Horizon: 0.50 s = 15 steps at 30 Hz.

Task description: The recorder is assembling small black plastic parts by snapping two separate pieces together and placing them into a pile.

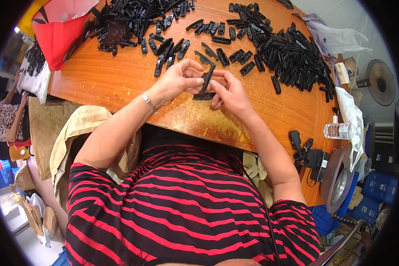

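Over the near part of the wooden table (133,84), both my hands hold one long black plastic part (209,74) between them. My left hand (178,82), with a silver bracelet at the wrist, pinches it with thumb and fingers from the left. From the right, my right hand (231,94) closes thumb and fingers on its lower portion. Another dark piece (203,96) shows just under the held part; whether the two are joined I cannot tell. Loose black plastic parts (235,55) lie just beyond my hands.
Heaps of black parts (292,57) cover the far right and far left of the table. A red bag (62,31) stands at the left edge. On the right are a plastic bottle (341,131), a power adapter (315,162) and a fan (381,83). Another person (9,115) sits far left.
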Each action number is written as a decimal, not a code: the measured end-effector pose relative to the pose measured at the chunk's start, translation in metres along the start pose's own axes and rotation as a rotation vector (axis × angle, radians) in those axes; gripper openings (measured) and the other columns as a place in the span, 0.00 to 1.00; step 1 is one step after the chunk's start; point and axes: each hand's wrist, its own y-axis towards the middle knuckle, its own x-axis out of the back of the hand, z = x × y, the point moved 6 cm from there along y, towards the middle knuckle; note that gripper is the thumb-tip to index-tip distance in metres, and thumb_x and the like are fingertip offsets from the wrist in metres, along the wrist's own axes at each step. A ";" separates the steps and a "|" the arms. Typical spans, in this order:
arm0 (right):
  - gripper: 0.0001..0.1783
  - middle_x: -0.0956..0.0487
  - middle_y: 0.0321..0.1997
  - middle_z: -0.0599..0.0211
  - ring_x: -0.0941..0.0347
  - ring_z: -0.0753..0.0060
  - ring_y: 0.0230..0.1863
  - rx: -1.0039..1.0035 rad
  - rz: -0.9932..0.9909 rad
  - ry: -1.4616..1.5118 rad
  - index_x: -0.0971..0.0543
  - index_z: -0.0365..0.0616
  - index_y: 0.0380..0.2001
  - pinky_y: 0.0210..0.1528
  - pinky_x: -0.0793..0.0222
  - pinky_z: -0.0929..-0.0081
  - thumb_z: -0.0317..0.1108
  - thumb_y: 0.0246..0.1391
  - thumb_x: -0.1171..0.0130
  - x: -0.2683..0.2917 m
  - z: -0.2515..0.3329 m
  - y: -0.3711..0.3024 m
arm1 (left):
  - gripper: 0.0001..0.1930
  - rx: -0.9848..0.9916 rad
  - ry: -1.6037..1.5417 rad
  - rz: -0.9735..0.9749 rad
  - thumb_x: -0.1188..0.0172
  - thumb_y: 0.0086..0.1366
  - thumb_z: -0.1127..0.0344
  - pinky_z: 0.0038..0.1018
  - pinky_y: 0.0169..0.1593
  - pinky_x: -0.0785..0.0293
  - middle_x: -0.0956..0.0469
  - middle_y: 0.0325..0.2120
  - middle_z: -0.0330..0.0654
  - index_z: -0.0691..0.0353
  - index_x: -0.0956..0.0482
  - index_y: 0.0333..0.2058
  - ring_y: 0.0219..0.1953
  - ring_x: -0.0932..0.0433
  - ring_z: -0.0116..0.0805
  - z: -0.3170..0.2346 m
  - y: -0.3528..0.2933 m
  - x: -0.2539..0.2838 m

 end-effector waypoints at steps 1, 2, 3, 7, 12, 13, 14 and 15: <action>0.17 0.22 0.34 0.63 0.28 0.82 0.19 -0.002 0.002 -0.001 0.32 0.36 0.53 0.20 0.31 0.86 0.32 0.63 0.48 -0.001 0.000 -0.001 | 0.11 0.001 -0.002 -0.002 0.41 0.63 0.75 0.20 0.36 0.23 0.22 0.31 0.37 0.63 0.29 0.43 0.34 0.20 0.26 0.002 0.001 -0.002; 0.17 0.22 0.33 0.64 0.28 0.81 0.19 -0.059 0.021 0.073 0.31 0.36 0.51 0.20 0.30 0.85 0.34 0.64 0.48 -0.004 -0.003 -0.004 | 0.12 -0.028 -0.036 0.006 0.41 0.62 0.76 0.21 0.37 0.22 0.21 0.33 0.39 0.63 0.30 0.44 0.36 0.20 0.28 0.003 0.001 -0.004; 0.16 0.22 0.32 0.64 0.27 0.81 0.19 -0.116 0.041 0.147 0.31 0.36 0.50 0.19 0.30 0.84 0.35 0.64 0.48 -0.006 -0.006 -0.007 | 0.13 -0.057 -0.071 0.014 0.41 0.62 0.76 0.22 0.38 0.22 0.21 0.36 0.41 0.63 0.30 0.45 0.38 0.20 0.30 0.005 0.002 -0.005; 0.14 0.22 0.28 0.67 0.28 0.83 0.18 -0.140 -0.001 0.215 0.28 0.38 0.44 0.19 0.31 0.85 0.37 0.62 0.45 0.004 -0.010 -0.003 | 0.14 -0.076 0.136 -0.011 0.38 0.60 0.76 0.20 0.39 0.23 0.22 0.34 0.36 0.62 0.30 0.44 0.37 0.22 0.23 0.010 0.004 -0.005; 0.09 0.24 0.21 0.72 0.32 0.86 0.16 -0.056 0.032 -0.111 0.24 0.39 0.33 0.18 0.36 0.87 0.35 0.58 0.39 0.029 -0.001 0.006 | 0.12 -0.027 0.190 -0.056 0.37 0.61 0.73 0.19 0.33 0.23 0.22 0.30 0.37 0.64 0.29 0.42 0.30 0.23 0.22 0.008 -0.006 -0.002; 0.09 0.24 0.21 0.72 0.32 0.86 0.16 -0.067 0.103 -0.226 0.24 0.38 0.33 0.18 0.36 0.86 0.34 0.58 0.39 0.027 -0.002 0.006 | 0.11 0.002 0.257 -0.072 0.37 0.61 0.72 0.19 0.30 0.24 0.21 0.28 0.38 0.65 0.28 0.40 0.28 0.22 0.23 0.012 -0.007 0.002; 0.09 0.24 0.21 0.72 0.32 0.86 0.16 -0.067 0.104 -0.225 0.24 0.38 0.33 0.18 0.36 0.86 0.34 0.58 0.39 0.026 -0.002 0.007 | 0.11 0.002 0.257 -0.074 0.37 0.61 0.72 0.19 0.30 0.24 0.21 0.28 0.38 0.65 0.28 0.40 0.28 0.22 0.23 0.014 -0.008 0.003; 0.09 0.24 0.20 0.71 0.31 0.84 0.16 -0.104 0.101 -0.244 0.24 0.37 0.32 0.17 0.36 0.84 0.33 0.57 0.39 0.024 -0.005 0.007 | 0.09 0.035 0.285 -0.085 0.37 0.61 0.71 0.19 0.29 0.24 0.22 0.26 0.38 0.66 0.27 0.38 0.26 0.23 0.22 0.019 -0.009 0.004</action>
